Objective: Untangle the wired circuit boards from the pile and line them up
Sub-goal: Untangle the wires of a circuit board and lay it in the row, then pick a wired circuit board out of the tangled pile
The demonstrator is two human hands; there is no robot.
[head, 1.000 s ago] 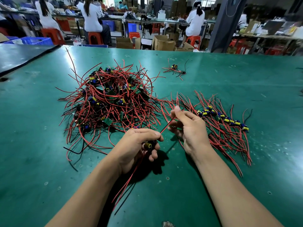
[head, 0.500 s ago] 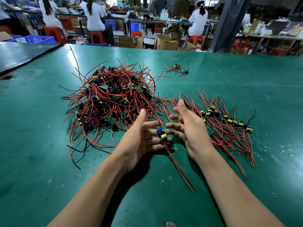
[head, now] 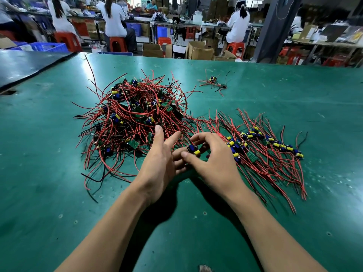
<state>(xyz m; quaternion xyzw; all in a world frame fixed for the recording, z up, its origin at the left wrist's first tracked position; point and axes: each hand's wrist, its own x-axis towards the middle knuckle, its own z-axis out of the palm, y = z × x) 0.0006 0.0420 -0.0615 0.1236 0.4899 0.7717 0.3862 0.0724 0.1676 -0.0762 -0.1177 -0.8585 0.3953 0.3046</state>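
Red wire everywhere on this green table [head: 49, 173], and the action is dead centre. Right hand [head: 214, 163] has thumb and fingers curled in, pinching one small circuit board [head: 193, 150] by its blue and yellow parts, just above the mat between the pile [head: 133, 118] and the lined-up row [head: 265, 143]. Left hand [head: 157, 163] sits alongside, fingers straight and spread, gripping nothing, with the lower ones apparently tucked under that board as a rest. Where this board's own leads run, I cannot tell; both hands cover them.

That is the danger. If those leads are looped through the pile's red strands, a brisk pull toward the row likely drags a clump along or strains a wire at its joint. Trouble on the other side too: the row's near wires fan out and touch the pile's edge, so a sweeping wrist could knock the placed boards crooked or snarl them together. A stray board [head: 214, 81] lies well apart at the far side, easy to forget.

Writing? None readable: no lettering shows on the boards, and the cardboard boxes [head: 200, 50] beyond the table show nothing legible.
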